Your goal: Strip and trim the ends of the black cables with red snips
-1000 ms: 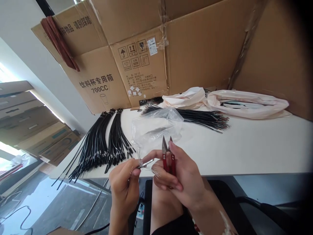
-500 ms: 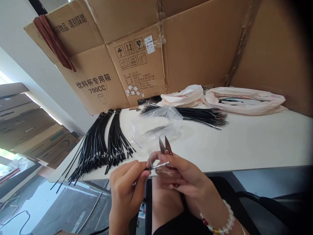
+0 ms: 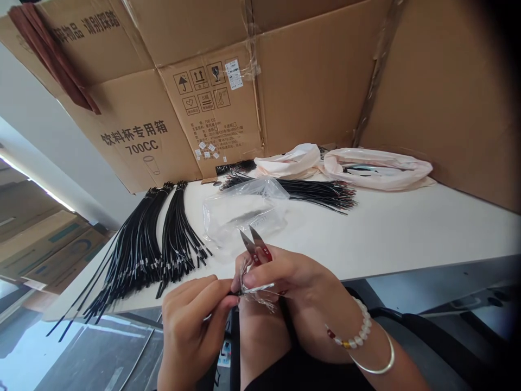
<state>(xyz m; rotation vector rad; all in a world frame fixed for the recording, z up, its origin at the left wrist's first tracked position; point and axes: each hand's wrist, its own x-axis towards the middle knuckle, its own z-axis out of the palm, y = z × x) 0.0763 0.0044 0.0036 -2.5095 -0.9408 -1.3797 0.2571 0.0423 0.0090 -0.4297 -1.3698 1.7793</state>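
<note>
My left hand (image 3: 191, 320) is closed, pinching one end of a thin metal piece wrapped in clear film (image 3: 256, 289) just below the table's front edge. My right hand (image 3: 293, 288) is closed too. It grips red-handled thread snips (image 3: 255, 247) whose blades point up and away, while its thumb and forefinger pinch the other end of the wrapped piece. Both hands touch at that piece, over my lap. A bead bracelet and a silver bangle sit on my right wrist.
On the white table (image 3: 407, 228) lie bundles of black cables (image 3: 163, 244), a clear plastic bag (image 3: 240, 214), another black cable bundle (image 3: 317, 191) and pinkish plastic bags (image 3: 374, 168). Flattened cardboard boxes (image 3: 252, 81) stand behind. More boxes (image 3: 44, 233) sit at the left.
The view has shifted, so everything sits further left. My hands have dropped slightly and closed in on the wrapped piece, and the snips have tilted to the left.
</note>
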